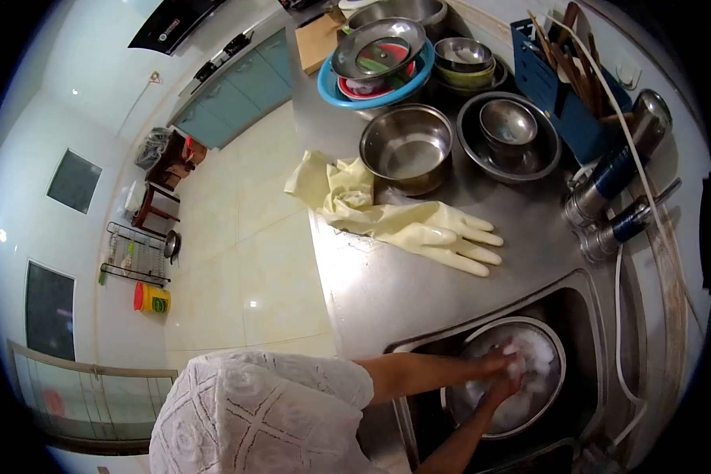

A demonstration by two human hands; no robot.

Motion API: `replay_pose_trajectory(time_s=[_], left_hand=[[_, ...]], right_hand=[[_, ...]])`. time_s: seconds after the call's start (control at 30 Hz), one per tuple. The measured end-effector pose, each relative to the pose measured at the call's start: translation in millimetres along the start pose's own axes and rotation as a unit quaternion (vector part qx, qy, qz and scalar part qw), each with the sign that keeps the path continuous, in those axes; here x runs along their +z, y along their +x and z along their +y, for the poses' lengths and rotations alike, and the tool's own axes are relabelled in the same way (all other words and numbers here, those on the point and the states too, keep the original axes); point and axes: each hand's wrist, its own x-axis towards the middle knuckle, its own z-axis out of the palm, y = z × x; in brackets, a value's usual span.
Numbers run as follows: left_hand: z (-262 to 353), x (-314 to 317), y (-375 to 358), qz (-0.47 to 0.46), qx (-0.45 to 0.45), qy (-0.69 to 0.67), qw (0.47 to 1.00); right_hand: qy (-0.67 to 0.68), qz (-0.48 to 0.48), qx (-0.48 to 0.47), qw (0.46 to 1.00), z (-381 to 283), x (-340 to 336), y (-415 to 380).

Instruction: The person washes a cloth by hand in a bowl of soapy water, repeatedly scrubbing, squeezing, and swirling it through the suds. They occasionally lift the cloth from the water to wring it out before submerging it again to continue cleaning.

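Observation:
My left hand (497,363) and my right hand (505,386) are close together over a round metal basin (562,353) in the sink. White suds and cloudy water (536,353) fill much of the basin. The fingers of both hands curl inward at the suds. Something small and pinkish-white lies at the left fingertips, and foam and the hands hide what it is. A pair of pale yellow rubber gloves (426,225) rests on the steel counter (371,284), away from my hands.
A steel pot (407,150) and a wide bowl holding a smaller bowl (509,126) stand beyond the gloves. Farther along are a blue basin (329,91) of stacked dishes and a blue utensil holder (581,134). A white hose (620,316) runs along the wall side.

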Motion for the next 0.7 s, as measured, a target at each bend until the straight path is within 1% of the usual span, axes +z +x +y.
replay_pose_trajectory(time_s=[0.03,0.07,0.1,0.13,0.17,0.2,0.23,0.27,0.3,0.33,0.4,0.43,0.5,0.53,0.6,0.63,0.67,0.7], left_hand=[[-9.5,-5.0,11.8,-0.047,-0.012,-0.137,0.989],[-14.4,-11.5,19.3,-0.092,-0.023,-0.268,0.959],[-0.4,-8.6,13.4,-0.134,-0.032,-0.394,0.909],[12.7,-7.8,3.9,-0.134,-0.031,-0.391,0.91],[65.2,13.9,-33.6,-0.003,-0.101,-0.311,0.945],[95.6,26.7,-55.2,0.128,-0.168,-0.221,0.952],[98.5,23.5,-56.9,0.121,-0.182,-0.204,0.954],[88.7,17.4,-49.0,0.098,-0.183,-0.2,0.957],[79.0,8.6,-42.0,0.085,-0.181,-0.195,0.96],[65.8,5.0,-35.6,0.072,-0.177,-0.184,0.964],[40.3,-4.1,-18.0,0.061,-0.164,-0.15,0.973],[29.6,-10.1,-15.9,0.066,-0.162,-0.131,0.976],[6.7,-20.6,-5.5,0.078,-0.148,-0.087,0.982],[-2.5,-29.4,-0.9,0.086,-0.14,-0.062,0.984],[-25.9,-47.2,4.2,0.11,-0.135,-0.019,0.985],[-34.4,-54.8,4.8,0.124,-0.138,-0.008,0.983],[-23.2,-43.4,-3.0,0.125,-0.136,-0.009,0.983],[-15.0,-30.9,-10.7,0.153,-0.078,0.084,0.982]], right_hand=[[0.02,-0.036,-0.078,0.996,2.0,1.1,-3.4],[0.042,-0.074,-0.156,0.984,3.2,4.9,-8.6],[0.019,-0.149,-0.297,0.943,-12.1,-3.9,-22.0],[0.022,-0.15,-0.298,0.943,-27.4,-8.0,-35.9],[-0.065,-0.128,-0.144,0.979,-46.5,-8.5,-52.0],[-0.149,-0.103,0.015,0.983,-57.7,-7.7,-64.8],[-0.146,-0.104,0.013,0.984,-61.6,-5.8,-74.3],[-0.129,-0.093,-0.195,0.968,-64.9,-3.0,-81.3],[-0.104,-0.077,-0.393,0.91,-67.5,-0.2,-83.9],[-0.098,-0.079,-0.395,0.91,-71.3,4.5,-83.3],[-0.227,0.024,-0.431,0.873,-78.5,15.5,-79.2],[-0.222,0.022,-0.43,0.875,-70.1,17.8,-73.3],[-0.232,0.132,-0.433,0.861,-51.9,16.6,-53.5],[-0.23,0.131,-0.434,0.861,-50.6,14.6,-42.5],[-0.273,0.061,-0.285,0.917,-69.4,2.0,-28.8],[-0.29,0.027,-0.209,0.934,-81.9,-3.7,-22.2],[-0.306,-0.008,-0.13,0.943,-91.6,-7.6,-17.0],[-0.318,-0.045,-0.051,0.946,-95.3,-7.1,-14.3]])
